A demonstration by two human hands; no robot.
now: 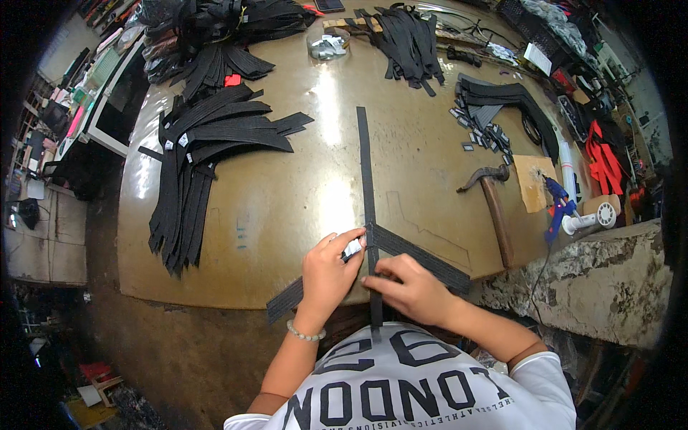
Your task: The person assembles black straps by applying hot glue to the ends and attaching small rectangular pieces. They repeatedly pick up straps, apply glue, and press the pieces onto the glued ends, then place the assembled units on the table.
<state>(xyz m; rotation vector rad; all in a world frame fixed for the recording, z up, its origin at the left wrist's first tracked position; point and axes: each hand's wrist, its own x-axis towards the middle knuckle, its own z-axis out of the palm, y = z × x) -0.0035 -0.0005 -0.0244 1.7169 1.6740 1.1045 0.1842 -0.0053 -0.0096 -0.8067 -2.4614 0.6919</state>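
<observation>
A narrow black strap (pixel 366 168) runs lengthwise up the table, its near end hanging over the edge towards my shirt. Wider black webbing (pixel 423 259) meets it at an angle; a further wide length (pixel 285 299) comes out below my left wrist. My left hand (pixel 328 276) is closed, thumb and fingers pinching the webbing where the pieces meet, beside a small white label (pixel 352 249). The fingers of my right hand (pixel 414 288) are curled closed over the narrow strap just nearer to me. Exactly how the pieces join is hidden by my fingers.
Bundles of black straps (pixel 190 165) lie left, with another bundle (pixel 408 43) at the back. On the right are a hammer (pixel 494 211), small dark-and-white labels (pixel 491 140), curved black strips (pixel 527 100), a blue glue gun (pixel 557 208) and a white spool (pixel 591 218). A clear tub (pixel 328 47) stands far back.
</observation>
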